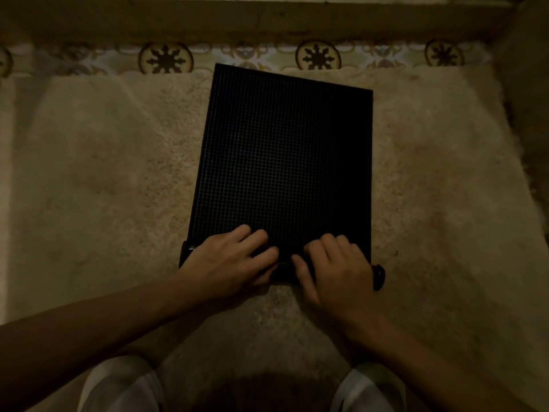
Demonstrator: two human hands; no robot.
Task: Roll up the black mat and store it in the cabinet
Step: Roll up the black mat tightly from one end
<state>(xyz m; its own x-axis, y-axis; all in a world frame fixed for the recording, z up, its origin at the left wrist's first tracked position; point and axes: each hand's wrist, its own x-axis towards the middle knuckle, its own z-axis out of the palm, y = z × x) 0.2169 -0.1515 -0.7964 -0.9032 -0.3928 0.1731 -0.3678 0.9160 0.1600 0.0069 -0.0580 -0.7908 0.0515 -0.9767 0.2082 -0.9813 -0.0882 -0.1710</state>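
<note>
A black mat (pixel 282 150) with a fine grid texture lies on a shaggy beige rug (pixel 104 188), stretching away from me. Its near end is curled into a short roll, whose ends stick out at both sides. My left hand (pixel 231 260) presses on the left part of that roll, fingers bent over it onto the flat mat. My right hand (pixel 335 269) rests on the right part of the roll in the same way. Both thumbs sit on the near side of the roll. No cabinet is in view.
Patterned floor tiles (pixel 166 59) run along the rug's far edge, below a dark wooden ledge (pixel 267 22). My knees in light trousers (pixel 118 388) are at the bottom of the view. The scene is dim.
</note>
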